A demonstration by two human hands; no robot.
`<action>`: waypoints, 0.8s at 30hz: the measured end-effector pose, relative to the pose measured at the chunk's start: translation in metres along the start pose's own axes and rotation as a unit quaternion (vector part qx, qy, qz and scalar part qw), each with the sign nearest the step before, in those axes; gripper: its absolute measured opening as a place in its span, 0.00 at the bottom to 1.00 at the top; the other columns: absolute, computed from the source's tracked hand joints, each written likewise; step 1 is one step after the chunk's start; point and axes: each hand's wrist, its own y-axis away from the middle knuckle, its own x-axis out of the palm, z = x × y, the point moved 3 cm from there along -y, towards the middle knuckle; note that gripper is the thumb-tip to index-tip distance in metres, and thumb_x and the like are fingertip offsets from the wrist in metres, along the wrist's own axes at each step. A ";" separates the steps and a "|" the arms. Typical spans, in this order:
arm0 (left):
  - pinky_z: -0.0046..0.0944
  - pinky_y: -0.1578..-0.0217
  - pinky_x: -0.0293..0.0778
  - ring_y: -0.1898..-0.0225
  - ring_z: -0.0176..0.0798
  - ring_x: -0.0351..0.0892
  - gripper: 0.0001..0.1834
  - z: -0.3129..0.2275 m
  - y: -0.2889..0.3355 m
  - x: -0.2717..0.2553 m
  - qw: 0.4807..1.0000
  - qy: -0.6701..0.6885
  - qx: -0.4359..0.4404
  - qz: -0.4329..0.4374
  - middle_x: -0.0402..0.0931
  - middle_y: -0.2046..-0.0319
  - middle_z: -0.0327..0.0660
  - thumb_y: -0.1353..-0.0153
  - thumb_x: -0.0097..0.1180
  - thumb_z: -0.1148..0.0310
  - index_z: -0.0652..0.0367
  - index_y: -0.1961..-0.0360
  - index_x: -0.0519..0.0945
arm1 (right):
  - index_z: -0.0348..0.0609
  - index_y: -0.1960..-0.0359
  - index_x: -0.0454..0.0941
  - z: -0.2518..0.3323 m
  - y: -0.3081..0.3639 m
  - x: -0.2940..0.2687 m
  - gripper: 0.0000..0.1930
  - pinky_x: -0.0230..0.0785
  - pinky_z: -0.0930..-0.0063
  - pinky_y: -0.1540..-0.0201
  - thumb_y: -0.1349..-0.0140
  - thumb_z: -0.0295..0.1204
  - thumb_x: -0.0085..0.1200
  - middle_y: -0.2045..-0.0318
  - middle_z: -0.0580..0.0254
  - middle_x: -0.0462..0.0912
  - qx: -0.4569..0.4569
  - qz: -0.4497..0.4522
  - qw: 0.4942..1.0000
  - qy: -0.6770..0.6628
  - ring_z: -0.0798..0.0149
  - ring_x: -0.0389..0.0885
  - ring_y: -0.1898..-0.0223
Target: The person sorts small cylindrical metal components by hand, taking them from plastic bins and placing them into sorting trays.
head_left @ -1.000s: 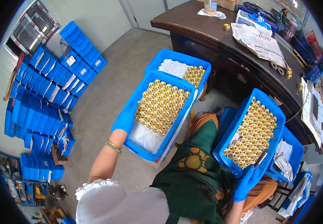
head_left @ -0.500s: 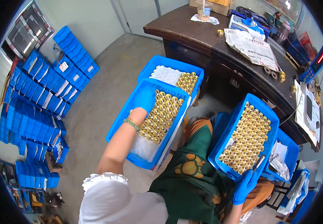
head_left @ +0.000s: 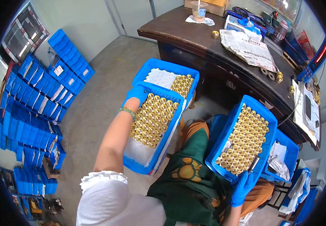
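Observation:
My blue-gloved left hand (head_left: 136, 95) reaches to the far left corner of a blue plastic bin (head_left: 152, 171). Its fingers are mostly hidden from view. Inside that bin, round brass-coloured metal parts (head_left: 152, 119) stand in close rows, and a pale plastic sheet (head_left: 138, 151) shows at the near end. At my right knee, a second blue bin (head_left: 216, 150) tilts toward me, filled with the same kind of brass parts (head_left: 246, 137). My gloved right hand (head_left: 242, 188) is closed at its near corner, on a slim dark stick-like tool (head_left: 253, 163) that lies along the bin's inner edge.
Behind the middle bin sits another blue bin (head_left: 138, 75) with brass parts and bubble wrap. A dark desk (head_left: 193, 37) carries a drink cup (head_left: 199, 12), newspaper (head_left: 247, 49) and loose parts. Stacked blue bins (head_left: 31, 113) line the left wall. A bin with paper (head_left: 288, 145) stands at right.
My left hand has moved up and slightly left toward the bin's far left corner. The whole view has shifted a little. My right hand keeps its place at the tilted bin's corner.

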 end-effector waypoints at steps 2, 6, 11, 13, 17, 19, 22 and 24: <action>0.46 0.57 0.69 0.58 0.54 0.72 0.19 0.004 -0.004 0.003 1.000 -0.002 0.000 0.007 0.71 0.57 0.51 0.48 0.49 0.58 0.55 0.57 0.73 | 0.31 0.63 0.70 -0.001 0.000 -0.004 0.11 0.63 0.75 0.65 0.39 0.27 0.40 0.70 0.61 0.74 -0.023 -0.003 0.999 0.045 0.70 0.66 0.69; 0.46 0.58 0.69 0.59 0.55 0.72 0.17 0.009 -0.002 0.011 0.999 0.000 0.039 -0.027 0.72 0.58 0.53 0.47 0.49 0.60 0.56 0.58 0.74 | 0.32 0.65 0.70 -0.033 0.004 -0.006 0.10 0.62 0.75 0.67 0.39 0.28 0.41 0.71 0.61 0.73 0.090 -0.004 0.993 -0.079 0.71 0.66 0.69; 0.43 0.62 0.71 0.63 0.51 0.75 0.13 -0.024 0.056 -0.028 0.979 -0.007 0.107 -0.174 0.73 0.59 0.52 0.45 0.48 0.65 0.59 0.60 0.75 | 0.33 0.69 0.71 -0.021 -0.001 0.001 0.09 0.61 0.74 0.70 0.39 0.28 0.41 0.75 0.61 0.72 0.016 -0.025 0.999 -0.019 0.72 0.65 0.72; 0.40 0.64 0.72 0.64 0.46 0.75 0.14 -0.023 0.074 -0.030 0.956 0.247 0.107 -0.114 0.73 0.59 0.48 0.44 0.48 0.65 0.59 0.59 0.74 | 0.33 0.71 0.70 -0.033 -0.006 0.005 0.10 0.61 0.74 0.72 0.39 0.28 0.41 0.76 0.62 0.72 0.052 0.005 0.998 -0.035 0.72 0.65 0.73; 0.33 0.66 0.73 0.64 0.35 0.75 0.10 -0.047 0.119 -0.043 0.607 0.786 0.036 0.110 0.74 0.62 0.40 0.42 0.47 0.67 0.57 0.59 0.73 | 0.38 0.77 0.68 -0.038 -0.020 0.017 0.10 0.53 0.81 0.79 0.39 0.29 0.42 0.83 0.71 0.67 0.083 0.058 0.993 -0.063 0.78 0.60 0.79; 0.33 0.65 0.74 0.63 0.35 0.75 0.13 -0.050 0.134 -0.046 0.576 0.807 0.050 0.118 0.73 0.61 0.41 0.42 0.47 0.66 0.57 0.56 0.71 | 0.41 0.78 0.68 -0.046 -0.023 0.022 0.11 0.51 0.84 0.80 0.39 0.30 0.42 0.84 0.73 0.66 0.096 0.034 0.990 -0.094 0.80 0.59 0.81; 0.33 0.65 0.75 0.64 0.36 0.75 0.17 -0.052 0.142 -0.045 0.518 0.843 0.054 0.134 0.73 0.59 0.43 0.42 0.48 0.67 0.60 0.52 0.67 | 0.42 0.79 0.68 -0.038 -0.024 0.021 0.11 0.51 0.83 0.81 0.38 0.31 0.42 0.84 0.73 0.65 0.076 0.012 0.991 -0.111 0.79 0.59 0.82; 0.33 0.66 0.75 0.65 0.36 0.75 0.18 -0.054 0.143 -0.043 0.492 0.858 0.045 0.142 0.72 0.60 0.45 0.43 0.48 0.69 0.62 0.51 0.66 | 0.42 0.79 0.67 -0.043 -0.024 0.019 0.12 0.52 0.83 0.82 0.38 0.32 0.41 0.85 0.73 0.65 0.053 0.004 0.995 -0.086 0.79 0.60 0.83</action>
